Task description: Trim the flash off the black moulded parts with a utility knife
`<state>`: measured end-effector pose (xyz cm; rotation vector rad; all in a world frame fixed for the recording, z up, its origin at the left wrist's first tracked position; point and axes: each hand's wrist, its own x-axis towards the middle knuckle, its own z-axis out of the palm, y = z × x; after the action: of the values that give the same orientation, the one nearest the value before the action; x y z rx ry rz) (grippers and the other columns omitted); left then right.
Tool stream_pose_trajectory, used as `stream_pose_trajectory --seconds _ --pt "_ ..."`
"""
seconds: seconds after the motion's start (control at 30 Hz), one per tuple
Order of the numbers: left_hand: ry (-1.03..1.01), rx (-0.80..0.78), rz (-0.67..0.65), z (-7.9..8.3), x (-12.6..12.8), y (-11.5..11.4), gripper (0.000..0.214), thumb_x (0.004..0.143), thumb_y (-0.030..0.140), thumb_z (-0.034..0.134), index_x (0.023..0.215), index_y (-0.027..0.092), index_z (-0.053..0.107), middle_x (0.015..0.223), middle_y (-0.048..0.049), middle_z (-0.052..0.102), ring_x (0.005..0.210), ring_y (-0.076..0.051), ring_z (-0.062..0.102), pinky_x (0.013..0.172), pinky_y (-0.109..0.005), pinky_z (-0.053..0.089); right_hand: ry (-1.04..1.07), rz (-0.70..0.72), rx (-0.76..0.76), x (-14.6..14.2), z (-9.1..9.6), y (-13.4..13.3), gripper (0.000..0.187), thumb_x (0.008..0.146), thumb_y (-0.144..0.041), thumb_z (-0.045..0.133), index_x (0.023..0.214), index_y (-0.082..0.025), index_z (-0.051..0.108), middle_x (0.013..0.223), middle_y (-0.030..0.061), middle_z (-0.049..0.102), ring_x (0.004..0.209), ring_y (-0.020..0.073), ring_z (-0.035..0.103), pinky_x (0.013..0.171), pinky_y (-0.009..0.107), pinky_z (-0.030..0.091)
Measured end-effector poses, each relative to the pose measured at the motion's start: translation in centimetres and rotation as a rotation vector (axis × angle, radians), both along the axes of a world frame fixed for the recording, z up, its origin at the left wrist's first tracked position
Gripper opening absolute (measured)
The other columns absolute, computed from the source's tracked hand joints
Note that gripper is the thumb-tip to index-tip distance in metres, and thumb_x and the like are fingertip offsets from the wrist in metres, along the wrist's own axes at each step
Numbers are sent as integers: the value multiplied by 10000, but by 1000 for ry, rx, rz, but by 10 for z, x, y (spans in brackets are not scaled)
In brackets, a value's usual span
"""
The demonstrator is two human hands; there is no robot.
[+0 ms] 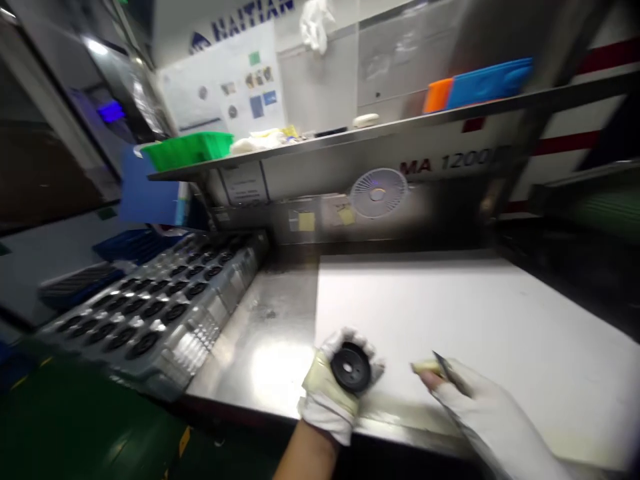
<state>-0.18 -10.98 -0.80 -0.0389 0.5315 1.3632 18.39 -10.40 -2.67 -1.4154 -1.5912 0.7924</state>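
A round black plastic part (pixel 353 371), disc-shaped with a small hole at its centre, rests in my gloved left hand (pixel 333 390), palm up with fingers curled about its edge. To the right, my gloved right hand (pixel 467 393) grips a thin dark blade-like tool (pixel 445 369), its tip pointing up and left. The bare thumb tip shows through that glove. The two hands are apart, both over the near edge of a white sheet (pixel 410 313) on the metal bench. Motion blur hides the tool's exact kind.
At left stands a grey tray (pixel 175 347) holding rows of similar black discs. A shelf (pixel 320 143) crosses above the bench, carrying a green bin (pixel 190 150) and blue and orange bins (pixel 490 83). A white fan (pixel 379 193) hangs beneath it.
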Motion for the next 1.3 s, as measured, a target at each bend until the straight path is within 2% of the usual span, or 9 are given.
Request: stream_pose_trajectory --seconds 0.17,0.43,0.57,0.77,0.83,0.93,1.07,1.17,1.3 --pt "44 -15 -79 0 1 -4 92 743 204 604 810 144 627 776 -43 621 764 -183 607 746 -368 490 182 176 -142 -9 26 -14 239 805 -402 539 827 -179 621 790 18 631 765 187 563 685 241 431" --pt "149 12 -150 -4 15 -18 148 742 198 612 871 136 646 867 -73 627 846 -206 613 813 -374 493 308 270 -190 -9 28 -23 247 809 -388 556 746 -150 558 693 -5 506 651 132 455 579 232 370" --pt "160 14 -174 -2 21 -20 121 747 196 608 847 136 643 852 -65 616 820 -186 609 777 -340 506 215 219 -210 -11 30 -23 225 792 -337 530 657 -161 494 605 -32 436 555 101 389 485 213 318" --pt "174 43 -111 -4 15 -17 157 732 224 626 857 131 646 828 -68 600 798 -187 603 761 -357 512 -193 88 -161 53 31 -46 154 740 -300 504 625 -198 492 592 -18 482 566 143 476 512 239 388" --pt "162 44 -103 -4 12 -14 149 727 217 629 852 137 646 841 -70 601 814 -190 603 778 -367 508 -294 130 -192 80 29 -61 101 708 -240 513 783 -225 579 734 5 577 700 182 554 650 265 449" --pt "168 21 -97 -3 13 -10 133 726 175 617 855 150 637 852 -63 597 834 -191 597 793 -376 500 -264 111 -189 100 28 -77 330 705 -273 548 1035 -259 558 947 47 605 850 222 577 743 293 469" --pt "203 48 -83 4 23 -10 134 736 164 598 866 150 621 842 -52 576 817 -173 577 773 -349 497 -105 48 -118 73 35 -73 228 851 -397 418 846 -222 564 786 50 595 720 198 566 626 281 465" --pt "228 101 -56 11 26 -13 116 740 158 586 853 147 609 810 -43 561 776 -158 566 742 -325 496 -38 193 -155 33 37 -57 284 900 -362 385 691 -208 500 667 -4 539 604 138 506 566 238 418" --pt "242 153 -7 17 25 -15 82 768 206 572 825 149 591 745 -20 531 688 -133 540 653 -281 487 -81 277 -48 -11 27 -42 303 931 -340 346 686 -205 462 626 -35 474 581 116 457 565 222 371"
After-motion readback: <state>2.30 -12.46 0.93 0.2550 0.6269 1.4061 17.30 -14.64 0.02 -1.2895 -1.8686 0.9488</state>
